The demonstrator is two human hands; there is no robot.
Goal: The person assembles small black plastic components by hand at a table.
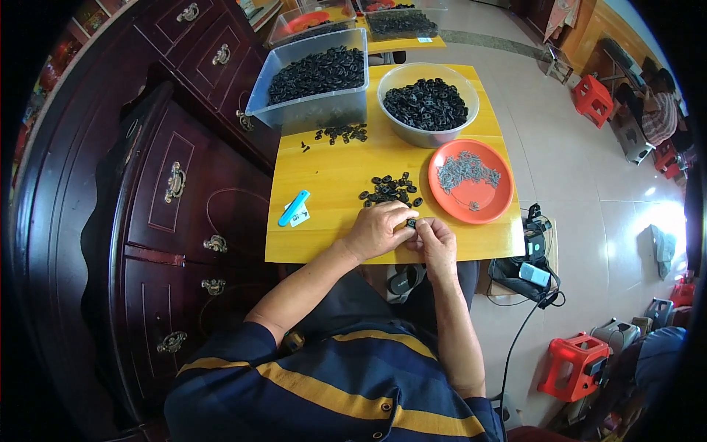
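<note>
My left hand (378, 231) is closed on a small black plastic part (412, 222) near the table's front edge. Close against it, my right hand (434, 240) has thumb and fingers pinched together at the part's right side; whatever tiny thing they hold is too small to make out. Just beyond my hands lies a loose pile of small black oval parts (389, 188). To the right, an orange-red plate (507, 199) carries many thin grey metal pieces (467, 173).
On the yellow table (331, 228), a clear bin (313, 110) and a round tub (434, 137) hold black parts. Several more parts (345, 133) lie by the bin. A blue-handled tool (294, 208) rests at left. Dark wooden drawers (199, 191) border the left; red stools (577, 366) stand right.
</note>
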